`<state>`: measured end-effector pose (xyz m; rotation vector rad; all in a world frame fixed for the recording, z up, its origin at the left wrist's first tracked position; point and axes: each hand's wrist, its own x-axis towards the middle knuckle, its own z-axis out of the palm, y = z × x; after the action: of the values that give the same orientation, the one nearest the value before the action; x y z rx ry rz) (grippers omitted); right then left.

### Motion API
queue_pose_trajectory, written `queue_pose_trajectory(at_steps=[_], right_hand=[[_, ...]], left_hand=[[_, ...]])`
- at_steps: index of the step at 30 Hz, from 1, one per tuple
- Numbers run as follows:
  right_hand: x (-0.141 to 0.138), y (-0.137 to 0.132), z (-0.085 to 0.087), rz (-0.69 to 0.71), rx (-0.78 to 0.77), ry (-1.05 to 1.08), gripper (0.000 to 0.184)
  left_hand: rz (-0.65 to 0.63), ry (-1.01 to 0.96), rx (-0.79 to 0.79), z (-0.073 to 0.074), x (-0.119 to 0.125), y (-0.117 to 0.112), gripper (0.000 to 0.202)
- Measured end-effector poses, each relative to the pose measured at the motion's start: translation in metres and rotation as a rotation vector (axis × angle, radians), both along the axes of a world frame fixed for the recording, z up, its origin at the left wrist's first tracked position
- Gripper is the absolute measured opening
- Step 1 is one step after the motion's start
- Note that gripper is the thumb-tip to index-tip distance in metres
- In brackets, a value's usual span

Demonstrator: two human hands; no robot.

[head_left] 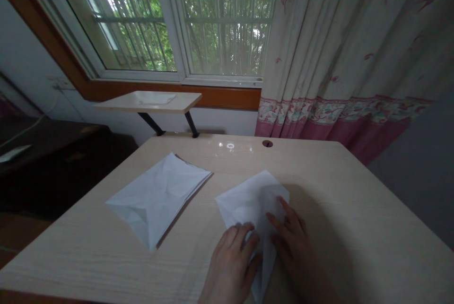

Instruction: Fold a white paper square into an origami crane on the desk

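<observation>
A white sheet of paper (248,200), folded to a point at its near end, lies on the pale wooden desk in front of me. On its left side rests my left hand (232,261), its fingers bent together and closed on the paper near the fold. Across the right side of the same sheet lies my right hand (292,242), open, with its fingers spread and the tips touching the paper. A stack of white paper (159,195) with creases on top lies to the left, apart from both hands.
The desk (354,200) has a round cable hole (267,143) near its back edge. A small raised shelf (149,100) on black legs stands at the back left, with something white on it. Behind are a barred window (223,25) and a floral curtain (336,58).
</observation>
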<state>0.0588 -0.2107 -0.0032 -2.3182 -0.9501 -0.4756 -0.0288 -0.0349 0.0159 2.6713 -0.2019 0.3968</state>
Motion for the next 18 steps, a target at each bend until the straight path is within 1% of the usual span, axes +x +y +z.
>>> queue_pose_trajectory(at_steps=[4,9,12,14,18], right_hand=[[0.003,-0.001,-0.007,0.005,-0.017,0.055,0.05],[0.003,0.003,-0.015,-0.034,0.043,0.063,0.055],[0.002,0.004,-0.015,-0.053,0.081,0.121,0.06],[0.001,0.004,-0.014,-0.065,0.092,0.148,0.062],[0.0,0.002,-0.012,-0.086,0.096,0.139,0.06]], left_hand=[[-0.063,-0.006,-0.021,-0.003,-0.002,0.002,0.03],[-0.1,-0.004,-0.039,0.0,-0.002,0.009,0.04],[-0.12,-0.002,-0.025,0.0,-0.002,0.01,0.046],[-0.127,-0.013,0.0,-0.001,-0.002,0.01,0.046],[-0.124,-0.014,0.051,-0.001,-0.002,0.009,0.045]])
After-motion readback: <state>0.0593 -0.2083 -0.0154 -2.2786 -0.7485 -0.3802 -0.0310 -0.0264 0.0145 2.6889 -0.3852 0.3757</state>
